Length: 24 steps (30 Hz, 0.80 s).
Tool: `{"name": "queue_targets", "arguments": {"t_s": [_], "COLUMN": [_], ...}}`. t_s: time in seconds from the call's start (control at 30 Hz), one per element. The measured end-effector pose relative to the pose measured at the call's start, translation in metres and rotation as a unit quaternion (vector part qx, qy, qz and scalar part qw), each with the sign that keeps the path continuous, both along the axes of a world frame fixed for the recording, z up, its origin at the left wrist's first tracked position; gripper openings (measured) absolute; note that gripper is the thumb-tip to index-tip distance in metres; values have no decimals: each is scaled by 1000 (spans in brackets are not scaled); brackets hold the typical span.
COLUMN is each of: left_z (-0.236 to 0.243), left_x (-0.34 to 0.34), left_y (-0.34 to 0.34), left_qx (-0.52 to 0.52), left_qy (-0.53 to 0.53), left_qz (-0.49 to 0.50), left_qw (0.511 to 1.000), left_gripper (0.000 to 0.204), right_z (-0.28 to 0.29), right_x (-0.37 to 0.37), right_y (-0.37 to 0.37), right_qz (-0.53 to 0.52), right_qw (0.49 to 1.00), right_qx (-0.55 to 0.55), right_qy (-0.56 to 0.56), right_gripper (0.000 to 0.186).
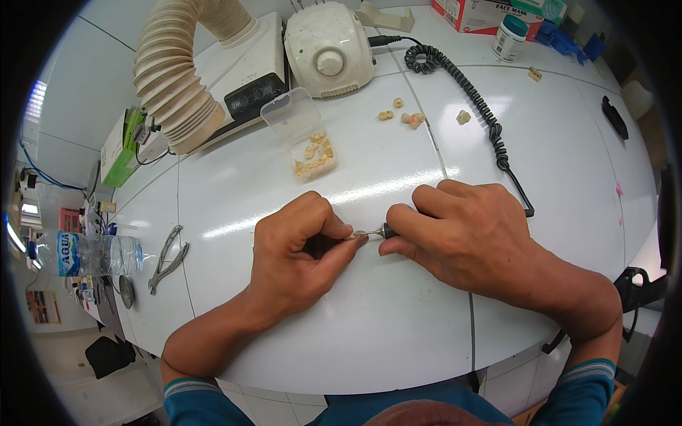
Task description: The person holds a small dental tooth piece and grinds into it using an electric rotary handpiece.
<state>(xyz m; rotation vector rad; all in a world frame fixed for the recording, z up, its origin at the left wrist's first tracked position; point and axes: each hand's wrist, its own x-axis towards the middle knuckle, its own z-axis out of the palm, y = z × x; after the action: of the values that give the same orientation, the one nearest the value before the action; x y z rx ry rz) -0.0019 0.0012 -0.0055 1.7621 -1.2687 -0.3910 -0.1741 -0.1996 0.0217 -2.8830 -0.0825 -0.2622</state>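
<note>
My left hand (295, 252) pinches a small pale piece (353, 234) between thumb and fingertips. My right hand (462, 238) is closed on a dark handpiece (388, 231), whose thin metal bit points left and meets the piece at my left fingertips. A coiled black cord (476, 96) runs from a white control box (328, 57) toward the back of my right hand. An open clear plastic box (298, 167) with several small tooth-coloured pieces stands beyond my hands. More small pieces (414, 119) lie in loose groups to its right.
A ribbed hose (167, 85) arches over a white unit at back left. Pliers (167, 266), a water bottle (106, 254) and a green box (114, 156) are at left. A white jar (509, 41), mask box (465, 15) and black object (614, 117) sit at back and right.
</note>
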Motion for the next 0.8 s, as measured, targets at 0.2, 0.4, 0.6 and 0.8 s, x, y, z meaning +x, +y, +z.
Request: {"name": "queue_targets", "arguments": {"t_s": [0.2, 0.4, 0.6, 0.8], "left_z": [-2, -1, -1, 0], "left_x": [0, 0, 0, 0], "left_y": [1, -1, 0, 0], "left_qx": [-3, -2, 0, -1], "left_qy": [1, 0, 2, 2], "left_qz": [2, 2, 0, 0], "left_qw": [1000, 1000, 1000, 1000], "left_gripper": [23, 23, 23, 23], "right_z": [0, 1, -1, 1], "right_x": [0, 0, 0, 0], "right_y": [0, -1, 0, 1], "right_qz": [2, 1, -2, -9], "right_qw": [1000, 1000, 1000, 1000], "right_qx": [-4, -2, 0, 6], "right_qy": [2, 1, -7, -4], "right_gripper": [32, 32, 31, 31]}}
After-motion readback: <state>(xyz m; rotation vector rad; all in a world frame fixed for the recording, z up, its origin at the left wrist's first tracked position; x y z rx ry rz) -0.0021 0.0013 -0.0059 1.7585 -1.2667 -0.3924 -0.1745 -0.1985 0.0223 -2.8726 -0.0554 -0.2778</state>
